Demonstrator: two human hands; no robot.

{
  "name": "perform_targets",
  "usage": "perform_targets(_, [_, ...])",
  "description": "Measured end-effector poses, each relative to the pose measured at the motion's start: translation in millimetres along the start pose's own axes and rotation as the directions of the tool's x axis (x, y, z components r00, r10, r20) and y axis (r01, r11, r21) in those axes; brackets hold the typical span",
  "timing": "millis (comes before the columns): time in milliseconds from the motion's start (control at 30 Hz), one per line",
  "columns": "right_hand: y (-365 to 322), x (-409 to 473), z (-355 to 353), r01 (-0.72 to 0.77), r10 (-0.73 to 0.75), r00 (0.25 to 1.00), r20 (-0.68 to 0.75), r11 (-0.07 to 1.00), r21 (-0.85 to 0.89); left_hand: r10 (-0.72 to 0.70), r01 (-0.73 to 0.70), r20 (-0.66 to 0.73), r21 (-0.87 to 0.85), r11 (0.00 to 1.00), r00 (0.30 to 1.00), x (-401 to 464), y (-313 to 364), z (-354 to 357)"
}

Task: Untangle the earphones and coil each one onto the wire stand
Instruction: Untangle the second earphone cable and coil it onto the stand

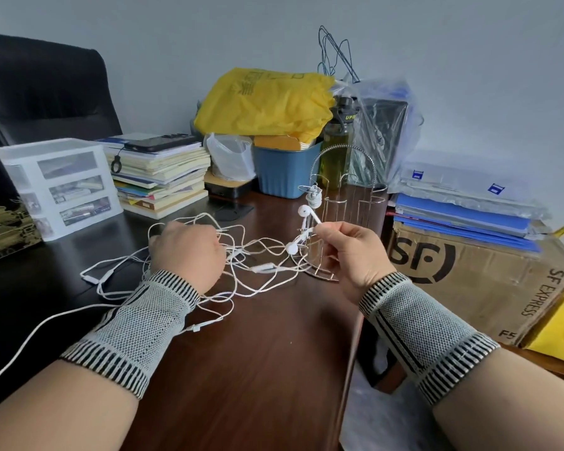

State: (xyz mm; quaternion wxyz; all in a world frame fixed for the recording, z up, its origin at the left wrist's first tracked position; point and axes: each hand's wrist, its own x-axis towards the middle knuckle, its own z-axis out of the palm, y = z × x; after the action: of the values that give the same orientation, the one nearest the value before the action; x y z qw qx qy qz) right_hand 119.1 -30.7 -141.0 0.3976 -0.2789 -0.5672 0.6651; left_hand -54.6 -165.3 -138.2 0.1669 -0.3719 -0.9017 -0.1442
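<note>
A tangle of white earphone cables (241,275) lies spread on the dark wooden desk (267,353). My right hand (349,252) pinches a white earbud (306,212) by its stem, held up in front of the wire stand (342,216). A second earbud (292,247) hangs just below it. My left hand (186,252) is curled into the cables at the left of the tangle and grips several strands. One earphone (314,196) sits coiled on the stand's upper left hook. An inline remote (262,267) lies in the middle of the tangle.
A white drawer unit (62,183) and a book stack with a phone (160,174) stand at the back left. A blue bin (284,170), yellow bag (267,102) and green bottle (336,148) sit behind the stand. A cardboard box (469,281) stands right of the desk.
</note>
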Motion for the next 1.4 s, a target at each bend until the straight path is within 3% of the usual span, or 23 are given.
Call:
perform_targets(100, [-10, -3, 1, -0.034, 0.032, 0.999, 0.023, 0.997, 0.069, 0.038, -0.042, -0.082, -0.042, 0.998, 0.996, -4, 14, -21])
perform_targets(167, [-17, -6, 3, -0.053, 0.049, 0.998, 0.035, 0.993, 0.104, 0.076, -0.099, -0.107, -0.223, 0.970, 0.991, -7, 26, -31])
perform_targets(267, [-23, -9, 8, -0.067, 0.062, 0.997, 0.038, 0.989, 0.133, 0.148, -0.089, 0.043, -0.625, 0.775, 0.988, -10, 49, -43])
perform_targets(333, [-26, -10, 10, -0.076, 0.072, 0.997, 0.036, 0.986, 0.149, 0.211, -0.060, 0.128, -0.708, 0.704, 0.969, -9, 62, -41])
perform_targets(633, [-56, -11, -7, -0.051, 0.056, 0.998, -0.016, 0.969, 0.241, 0.217, -0.040, 0.081, -0.864, 0.501, 0.973, 16, 75, -66])
perform_targets(1100, [-77, -24, -12, 0.051, -0.060, 0.997, 0.057, 0.987, 0.153, 0.315, -0.120, 0.059, -0.846, 0.520, 0.947, 28, 103, -104])
perform_targets(1233, [-81, -28, -10, 0.070, -0.090, 0.989, 0.117, 0.983, 0.169, 0.364, -0.085, 0.079, -0.907, 0.412, 0.928, 21, 116, -108])
perform_targets(1333, [-89, -26, -16, 0.080, -0.114, 0.988, 0.105, 0.955, 0.285, 0.436, 0.044, 0.191, -0.945, 0.325, 0.879, 18, 119, -107])
perform_targets(1400, [-97, -23, -24, 0.092, -0.118, 0.992, 0.050, 0.930, 0.356, 0.461, 0.121, 0.321, -0.904, 0.411, 0.828, 16, 117, -102])
